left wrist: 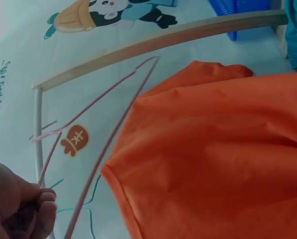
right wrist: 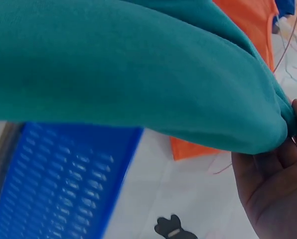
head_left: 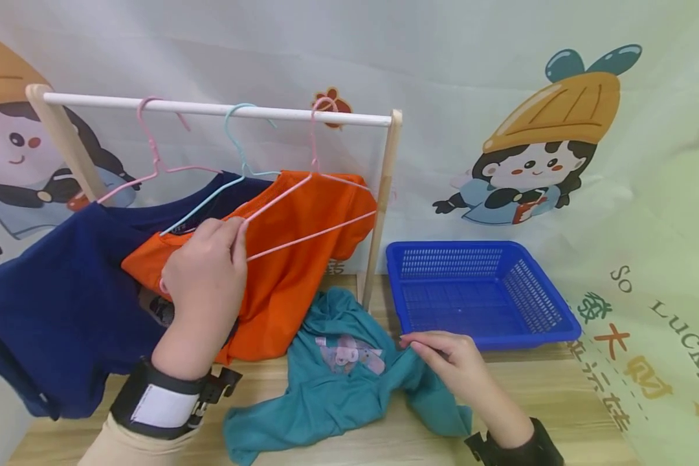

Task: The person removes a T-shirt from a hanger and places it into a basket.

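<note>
My left hand (head_left: pixel 204 278) grips one side of a bare pink clothes hanger (head_left: pixel 313 145), whose hook sits over the white rod. In the left wrist view, thumb and fingers close round the pink wire. Down at the right, my right hand (head_left: pixel 457 366) pinches an upper edge of a teal long-sleeved top (head_left: pixel 338 395). The top lies on the table with a printed picture on its front; its pinched part is lifted, as the right wrist view shows. Behind the left hand, an orange shirt (head_left: pixel 291 291) hangs on a light blue hanger (head_left: pixel 239 149).
A navy shirt (head_left: pixel 52 278) hangs on another pink hanger (head_left: pixel 154 152) at the rack's left. The rack has a white rod (head_left: pixel 210 108) and wooden posts (head_left: pixel 381 213). A blue plastic basket (head_left: pixel 480 340) stands right of it, before a printed cloth backdrop (head_left: pixel 443 77).
</note>
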{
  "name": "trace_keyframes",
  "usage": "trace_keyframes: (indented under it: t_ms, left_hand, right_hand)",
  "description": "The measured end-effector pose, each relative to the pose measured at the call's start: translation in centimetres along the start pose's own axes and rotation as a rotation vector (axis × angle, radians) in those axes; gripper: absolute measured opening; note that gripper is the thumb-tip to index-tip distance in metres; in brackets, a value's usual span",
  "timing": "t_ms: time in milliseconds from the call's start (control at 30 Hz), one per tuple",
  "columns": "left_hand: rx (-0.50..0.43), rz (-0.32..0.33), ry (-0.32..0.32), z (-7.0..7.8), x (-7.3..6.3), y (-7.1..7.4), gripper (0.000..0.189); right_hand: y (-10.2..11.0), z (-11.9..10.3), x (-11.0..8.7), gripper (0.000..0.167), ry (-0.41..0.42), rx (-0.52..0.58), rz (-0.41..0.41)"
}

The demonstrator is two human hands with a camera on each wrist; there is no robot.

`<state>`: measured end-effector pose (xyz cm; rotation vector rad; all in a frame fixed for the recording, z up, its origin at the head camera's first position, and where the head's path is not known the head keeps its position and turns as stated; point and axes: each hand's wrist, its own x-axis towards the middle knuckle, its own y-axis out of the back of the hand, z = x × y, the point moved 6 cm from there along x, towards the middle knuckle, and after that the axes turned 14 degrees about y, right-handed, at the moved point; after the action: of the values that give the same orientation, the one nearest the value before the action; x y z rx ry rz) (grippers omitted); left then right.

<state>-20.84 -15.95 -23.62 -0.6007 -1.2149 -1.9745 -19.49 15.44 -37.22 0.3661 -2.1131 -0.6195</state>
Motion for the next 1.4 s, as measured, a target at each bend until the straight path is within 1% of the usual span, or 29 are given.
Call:
trace_keyframes:
  t_ms: [100, 200, 300, 400, 533, 633, 767, 900, 1000, 1100, 1200, 1267, 1333, 1400]
  left_hand:
    - [0.011, -0.041, 0.013, -0.1, -0.4, -0.7, 0.03]
    - [0.019, -0.065, 0.021, -0.1, -0.7, -0.9, 0.033]
    - [0.032, -0.09, 0.007, 0.1, -0.9, -1.0, 0.036]
    - [0.032, -0.13, -0.006, 0.4, -1.1, -1.1, 0.039]
    - [0.008, -0.164, -0.012, 0.5, -1.4, -0.9, 0.043]
    - [-0.016, -0.156, -0.011, 0.4, -1.7, -0.4, 0.045]
    - [-0.056, -0.142, 0.001, 0.0, -1.9, 0.5, 0.046]
    - [-0.093, -0.135, 0.018, -0.9, -1.7, 1.1, 0.048]
    - [-0.119, -0.138, 0.048, -2.1, -1.4, 1.4, 0.05]
    - [-0.135, -0.159, 0.094, -3.4, -1.1, 1.6, 0.051]
    - [-0.127, -0.188, 0.132, -4.6, -0.8, 1.5, 0.053]
    - [-0.115, -0.21, 0.151, -5.4, -0.6, 1.3, 0.054]
    - [-0.099, -0.231, 0.163, -6.1, -0.5, 1.1, 0.057]
    - [-0.078, -0.255, 0.179, -6.8, -0.4, 0.8, 0.059]
  right_hand:
    - [-1.4, 0.5, 0.2, 0.016, -0.04, -0.055, -0.042]
    - [-2.8, 1.0, 0.4, 0.016, -0.076, -0.128, -0.095]
    - [-4.3, 1.5, 0.6, 0.016, -0.121, -0.178, -0.15]
    - [-5.7, 2.0, 0.7, 0.017, -0.161, -0.234, -0.213]
    - [-7.6, 2.7, 0.7, 0.022, -0.192, -0.304, -0.317]
    - [-8.9, 3.0, 0.6, 0.03, -0.194, -0.315, -0.396]
    - [-10.2, 3.2, 0.3, 0.046, -0.172, -0.288, -0.486]
    - [-11.1, 3.5, -0.1, 0.055, -0.181, -0.252, -0.526]
    - [-11.6, 4.2, -0.4, 0.06, -0.215, -0.258, -0.538]
    - [-12.0, 5.1, -1.2, 0.071, -0.286, -0.276, -0.588]
    - [-12.2, 6.0, -2.4, 0.086, -0.408, -0.268, -0.671]
    - [-12.3, 6.3, -3.2, 0.093, -0.478, -0.26, -0.72]
    - [-12.3, 6.5, -3.8, 0.094, -0.515, -0.26, -0.748]
    - [-12.5, 6.7, -4.1, 0.092, -0.516, -0.267, -0.754]
